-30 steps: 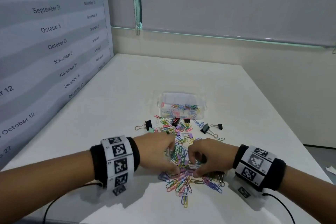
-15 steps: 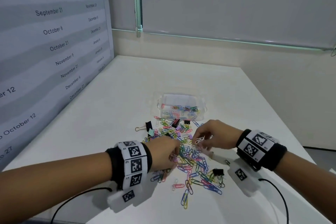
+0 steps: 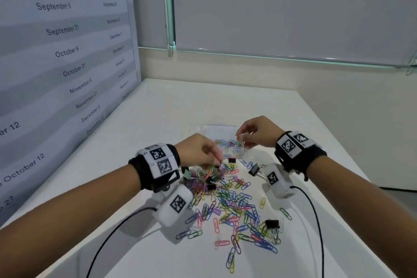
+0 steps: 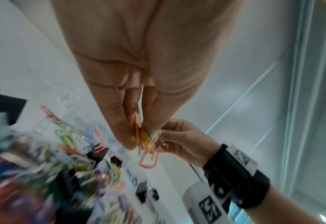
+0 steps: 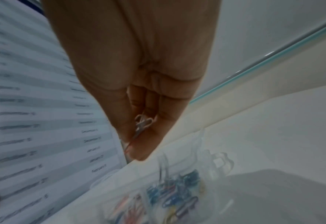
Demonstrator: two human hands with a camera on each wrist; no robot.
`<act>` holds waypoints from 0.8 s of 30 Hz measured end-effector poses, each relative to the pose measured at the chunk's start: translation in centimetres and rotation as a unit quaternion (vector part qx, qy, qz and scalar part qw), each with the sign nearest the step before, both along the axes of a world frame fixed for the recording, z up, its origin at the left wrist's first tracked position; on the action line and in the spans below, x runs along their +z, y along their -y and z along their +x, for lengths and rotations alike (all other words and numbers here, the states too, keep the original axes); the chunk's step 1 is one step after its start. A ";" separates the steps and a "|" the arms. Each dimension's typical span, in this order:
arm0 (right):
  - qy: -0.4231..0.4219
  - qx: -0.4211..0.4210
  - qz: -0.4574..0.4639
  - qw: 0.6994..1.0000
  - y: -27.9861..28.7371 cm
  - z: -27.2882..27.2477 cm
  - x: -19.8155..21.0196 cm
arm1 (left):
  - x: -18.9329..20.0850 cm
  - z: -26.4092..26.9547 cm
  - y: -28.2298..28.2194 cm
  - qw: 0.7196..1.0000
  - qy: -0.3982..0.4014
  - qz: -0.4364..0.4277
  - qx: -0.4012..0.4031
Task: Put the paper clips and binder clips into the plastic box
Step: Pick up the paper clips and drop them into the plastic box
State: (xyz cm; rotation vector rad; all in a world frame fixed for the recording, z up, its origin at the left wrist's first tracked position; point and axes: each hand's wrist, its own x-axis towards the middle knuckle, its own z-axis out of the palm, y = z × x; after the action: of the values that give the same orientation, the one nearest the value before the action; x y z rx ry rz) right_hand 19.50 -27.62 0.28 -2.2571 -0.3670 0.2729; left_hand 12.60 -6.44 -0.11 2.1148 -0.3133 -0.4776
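Note:
A clear plastic box with coloured paper clips inside stands mid-table. My right hand hovers over the box's right side and pinches a few pale paper clips. My left hand is lifted just above the near-left of the box and pinches a bunch of coloured paper clips. A wide scatter of coloured paper clips covers the table before the box. Black binder clips lie among them, one by my right wrist, another at the near right, a third before the box.
A wall panel printed with dates runs along the table's left edge. The white table ends at its right edge, close to my right forearm. Black cables trail from both wrist cameras toward me.
Both hands rose from the pile with clips pinched. The right hand travelled forward to above the box; the left hand moved forward and right toward the box's near-left side.

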 end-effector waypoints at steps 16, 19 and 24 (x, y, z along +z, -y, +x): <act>0.039 0.035 -0.069 0.996 -0.2 -1.1 -0.4 | -0.1 6.3 0.5 0.978 -0.041 -0.142 0.151; 0.054 0.076 -0.129 0.987 0.4 -2.9 -0.6 | 0.1 5.2 0.1 0.988 -0.012 -0.103 0.114; 0.021 0.160 -0.195 0.968 1.2 -6.0 -1.7 | 0.0 1.5 -0.1 0.997 0.033 0.058 -0.042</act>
State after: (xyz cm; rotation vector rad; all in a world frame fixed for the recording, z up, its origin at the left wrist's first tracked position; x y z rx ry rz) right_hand 13.53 -28.80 -1.42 -2.5851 -0.7580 0.5019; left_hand 14.09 -6.34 -0.09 2.2401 -0.4228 -0.4866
